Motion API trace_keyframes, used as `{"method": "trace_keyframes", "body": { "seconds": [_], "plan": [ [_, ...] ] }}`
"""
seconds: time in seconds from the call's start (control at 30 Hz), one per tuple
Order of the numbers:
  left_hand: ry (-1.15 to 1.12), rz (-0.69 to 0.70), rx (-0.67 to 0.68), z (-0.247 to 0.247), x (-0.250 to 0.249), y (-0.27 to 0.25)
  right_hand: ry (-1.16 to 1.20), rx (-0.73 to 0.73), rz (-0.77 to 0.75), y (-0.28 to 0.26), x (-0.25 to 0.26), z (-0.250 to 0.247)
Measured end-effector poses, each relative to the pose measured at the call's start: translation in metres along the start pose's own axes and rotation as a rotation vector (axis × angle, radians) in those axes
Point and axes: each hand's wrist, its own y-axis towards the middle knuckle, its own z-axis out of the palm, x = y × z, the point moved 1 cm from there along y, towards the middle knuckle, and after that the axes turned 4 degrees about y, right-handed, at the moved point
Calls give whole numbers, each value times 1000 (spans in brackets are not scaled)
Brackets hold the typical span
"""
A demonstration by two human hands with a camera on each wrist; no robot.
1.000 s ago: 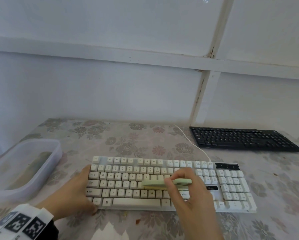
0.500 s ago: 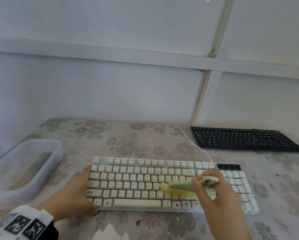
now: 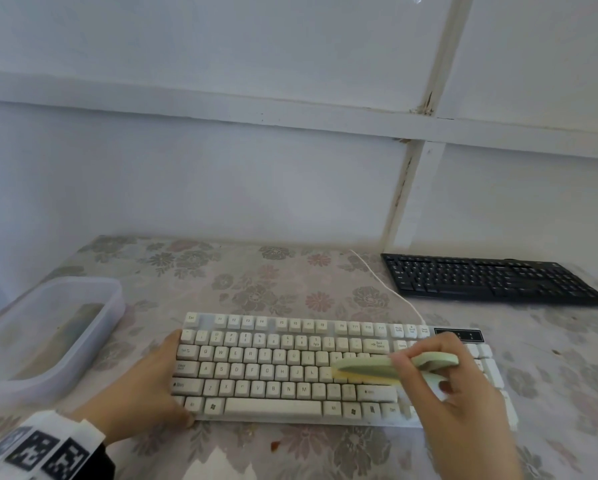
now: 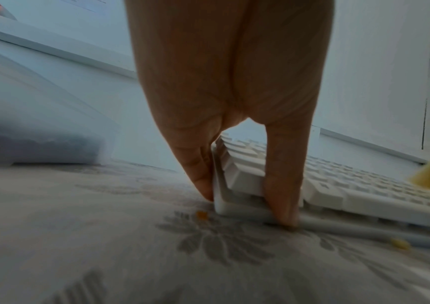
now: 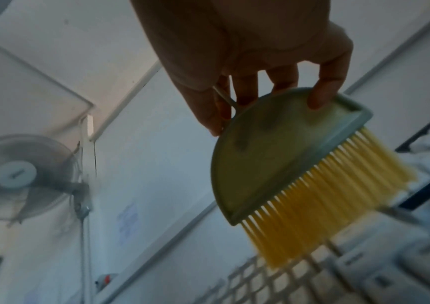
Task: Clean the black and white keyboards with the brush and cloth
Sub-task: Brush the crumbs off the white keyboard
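Observation:
The white keyboard (image 3: pixel 283 368) lies in front of me on the flowered tablecloth. My left hand (image 3: pixel 148 386) braces its left end: in the left wrist view straight fingers (image 4: pixel 198 174) press the side and the thumb (image 4: pixel 284 185) presses the front edge of the white keyboard (image 4: pixel 338 185). My right hand (image 3: pixel 460 396) grips a pale green brush (image 3: pixel 380 365), whose yellow bristles (image 5: pixel 325 205) touch the keys right of the middle. The black keyboard (image 3: pixel 491 282) lies at the back right, untouched. No cloth is clearly in view.
A translucent plastic box (image 3: pixel 93 334) with something dark inside stands at the left. The white cable (image 3: pixel 387 289) runs back toward the wall. Small orange crumbs (image 4: pixel 202 214) lie by the keyboard's front edge. The wall (image 3: pixel 290 168) stands close behind the table.
My right hand swept the brush from the keyboard's middle toward its right side, then barely moved in the last half second. The left hand has stayed put.

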Motion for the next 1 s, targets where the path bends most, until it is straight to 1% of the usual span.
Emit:
{"method": "trace_keyframes", "body": {
  "seconds": [0.03,0.1,0.2,0.3,0.37,0.4,0.47,0.53,0.7,0.8,0.87,1.0],
  "plan": [
    [-4,5,-1,0,0,0,31,28,1,-2,4,3],
    [-6,14,-4,-1,-3,-1,15,52,13,-2,0,4],
    [-14,20,2,-3,-9,-2,-87,-41,27,1,-17,-7],
    [-2,29,1,-2,-9,-3,-176,-114,4,7,-18,-24],
    [-4,37,-8,-2,-9,-3,-144,-148,-37,10,-13,-33],
    [-11,39,-14,-2,-10,-4,-97,-142,-45,11,-11,-34],
    [-34,34,-6,-2,-11,-5,-18,-83,-29,10,-10,-33],
    [-59,34,6,-3,-12,-5,2,-44,-1,8,-17,-30],
    [-55,35,11,-2,-10,-4,-107,-105,22,13,-28,-42],
    [-47,32,9,-2,-10,-3,-57,-83,-9,14,-26,-45],
    [-41,27,11,-2,-11,-3,-11,-56,-1,13,-26,-42],
    [-16,29,-2,-2,-9,-2,-96,-104,23,17,-38,-53]
  ]
}}
